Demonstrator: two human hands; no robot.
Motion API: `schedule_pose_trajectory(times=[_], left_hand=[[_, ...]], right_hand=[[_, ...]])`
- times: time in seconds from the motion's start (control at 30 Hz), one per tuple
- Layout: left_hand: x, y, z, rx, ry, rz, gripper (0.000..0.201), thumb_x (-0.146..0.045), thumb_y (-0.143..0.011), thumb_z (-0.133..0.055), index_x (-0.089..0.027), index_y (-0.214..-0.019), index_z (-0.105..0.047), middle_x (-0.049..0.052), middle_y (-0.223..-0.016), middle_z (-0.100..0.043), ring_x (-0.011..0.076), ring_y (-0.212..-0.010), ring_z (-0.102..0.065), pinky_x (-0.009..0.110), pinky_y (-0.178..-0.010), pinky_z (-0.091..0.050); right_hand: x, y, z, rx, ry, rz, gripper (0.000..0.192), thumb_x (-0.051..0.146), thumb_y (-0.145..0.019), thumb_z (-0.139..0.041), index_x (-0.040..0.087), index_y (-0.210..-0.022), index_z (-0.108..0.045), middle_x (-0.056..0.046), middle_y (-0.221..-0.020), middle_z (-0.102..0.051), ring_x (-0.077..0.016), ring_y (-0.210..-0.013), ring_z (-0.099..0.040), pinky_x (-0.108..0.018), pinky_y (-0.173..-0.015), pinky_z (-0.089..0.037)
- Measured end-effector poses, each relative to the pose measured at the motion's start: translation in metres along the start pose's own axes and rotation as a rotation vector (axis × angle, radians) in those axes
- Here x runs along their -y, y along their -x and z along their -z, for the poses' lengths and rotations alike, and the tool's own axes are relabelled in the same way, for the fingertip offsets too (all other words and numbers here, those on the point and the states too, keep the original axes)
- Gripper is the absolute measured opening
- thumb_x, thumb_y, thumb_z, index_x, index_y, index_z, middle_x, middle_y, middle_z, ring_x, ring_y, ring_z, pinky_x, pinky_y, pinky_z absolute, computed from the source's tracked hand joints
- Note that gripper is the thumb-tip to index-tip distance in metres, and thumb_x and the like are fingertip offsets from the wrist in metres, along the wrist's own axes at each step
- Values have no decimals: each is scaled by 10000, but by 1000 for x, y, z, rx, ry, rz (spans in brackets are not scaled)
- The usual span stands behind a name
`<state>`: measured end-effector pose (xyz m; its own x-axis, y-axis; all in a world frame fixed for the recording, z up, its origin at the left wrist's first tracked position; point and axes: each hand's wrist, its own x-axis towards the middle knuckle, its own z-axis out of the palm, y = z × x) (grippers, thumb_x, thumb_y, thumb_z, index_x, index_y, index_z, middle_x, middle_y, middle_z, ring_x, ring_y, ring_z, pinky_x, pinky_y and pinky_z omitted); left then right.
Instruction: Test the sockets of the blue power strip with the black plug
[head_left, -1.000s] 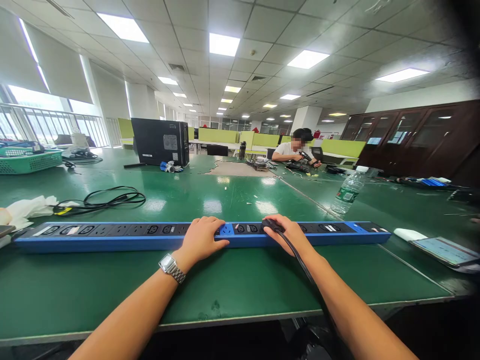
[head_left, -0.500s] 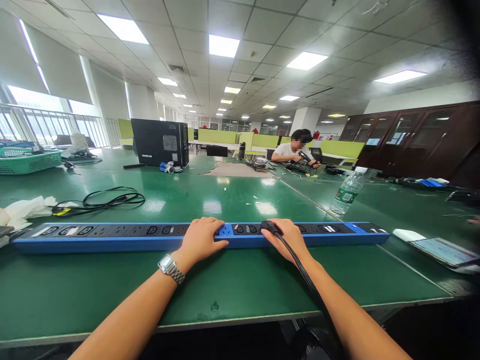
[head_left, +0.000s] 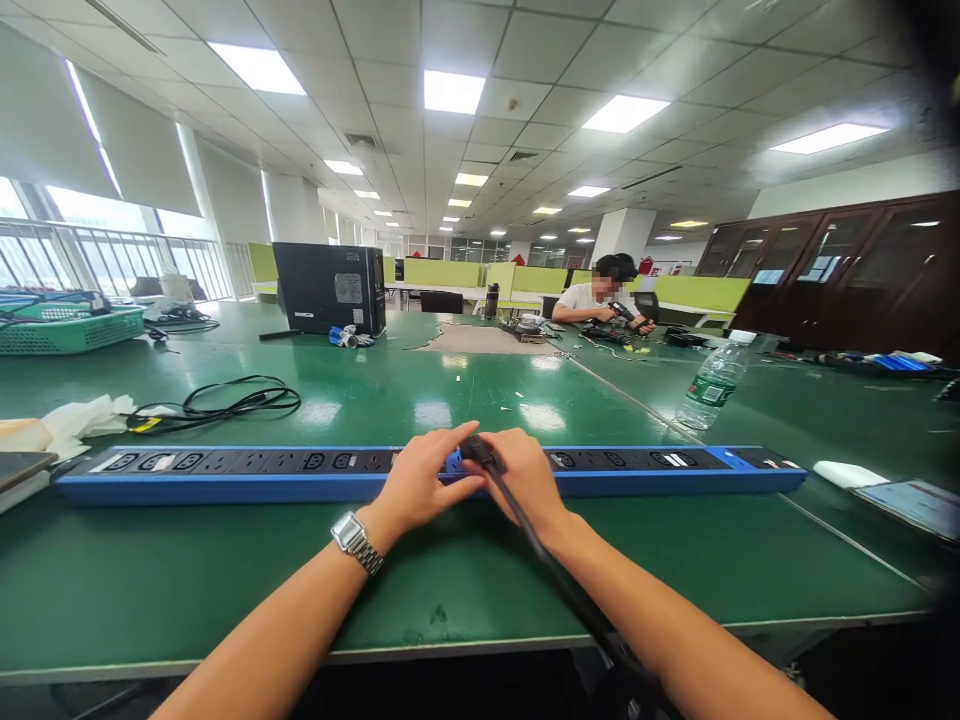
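Note:
A long blue and black power strip [head_left: 247, 488] lies across the green table, its sockets facing up. My right hand [head_left: 525, 475] is closed on a black power plug [head_left: 477, 450], held over the middle of the strip. From the plug a thick black cord [head_left: 540, 550] runs down along my right forearm and off the table's front edge. Just left of the plug, my left hand [head_left: 420, 478] rests over the strip with thumb and fingers apart, the fingertips close to the plug. Both hands hide the sockets beneath, so whether the plug sits in one cannot be seen.
On the left are a coiled black cable [head_left: 232, 402], white tissue [head_left: 86, 420] and a green basket [head_left: 82, 335]. A black computer case [head_left: 326, 288] stands behind. To the right are a water bottle [head_left: 712, 385] and a tablet [head_left: 915, 507]. A co-worker [head_left: 600, 298] sits at the far side.
My right hand has moved left with the plug, from the right part of the strip to beside my left hand. The left hand's fingers have opened toward the plug. The view has shifted slightly.

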<state>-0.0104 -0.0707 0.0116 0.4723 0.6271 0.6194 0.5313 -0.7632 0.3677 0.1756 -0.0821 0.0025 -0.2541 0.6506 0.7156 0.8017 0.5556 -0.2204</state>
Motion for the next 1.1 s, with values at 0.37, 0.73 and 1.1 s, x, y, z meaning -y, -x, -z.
schedule_pose_trajectory(times=[0.37, 0.73, 1.1], left_hand=[[34, 15, 54, -279, 16, 298, 375, -470, -851, -568, -224, -1134, -566, 48, -1007, -725, 200, -849, -670, 346, -830, -520], [63, 44, 77, -40, -183, 413, 455, -570, -852, -478, -227, -1100, -644, 48, -920, -733, 214, -782, -656, 308, -710, -492], [71, 42, 77, 83, -210, 216, 348, -515, -847, -556, -296, -1082, -690, 37, -1065, -745, 239, -977, -684, 327, -891, -520]], right_hand=[[1, -19, -5, 256, -18, -101, 535, 529, -794, -668, 185, -1201, -626, -94, -1073, -701, -272, -982, -614, -404, -857, -459], [-10, -17, 1, 414, 96, -143, 747, 703, -724, -649, 175, -1252, -620, -117, -1125, -700, -311, -1010, -636, -444, -870, -483], [-14, -21, 7, 403, -12, -154, 640, 626, -697, -731, 213, -1182, -666, -106, -1092, -714, -289, -975, -652, -423, -869, -491]])
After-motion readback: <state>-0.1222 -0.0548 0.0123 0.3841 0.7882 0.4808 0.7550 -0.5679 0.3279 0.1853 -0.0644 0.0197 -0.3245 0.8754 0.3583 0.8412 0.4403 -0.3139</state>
